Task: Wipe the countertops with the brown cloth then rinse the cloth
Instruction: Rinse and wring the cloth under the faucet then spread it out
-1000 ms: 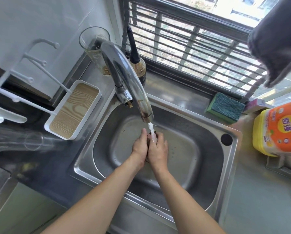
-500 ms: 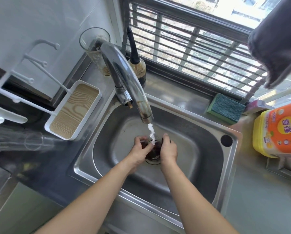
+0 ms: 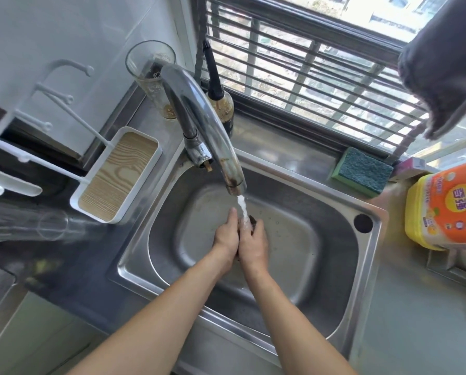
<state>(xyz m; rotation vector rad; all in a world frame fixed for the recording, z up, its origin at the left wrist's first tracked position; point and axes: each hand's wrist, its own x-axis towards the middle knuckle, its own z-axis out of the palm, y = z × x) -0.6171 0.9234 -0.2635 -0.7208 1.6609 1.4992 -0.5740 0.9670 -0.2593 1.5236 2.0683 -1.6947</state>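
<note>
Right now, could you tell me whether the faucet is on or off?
On: a white stream runs from the faucet spout onto the hands over the sink.

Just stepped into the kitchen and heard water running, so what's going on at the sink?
A person is rinsing a brown cloth under the running tap. Both hands are pressed together over the steel sink, the left hand and right hand squeezing the bunched cloth between them, with the stream of water falling right onto it. Only a small dark bit of the cloth shows. A green sponge sits unused on the ledge behind the sink.
</note>
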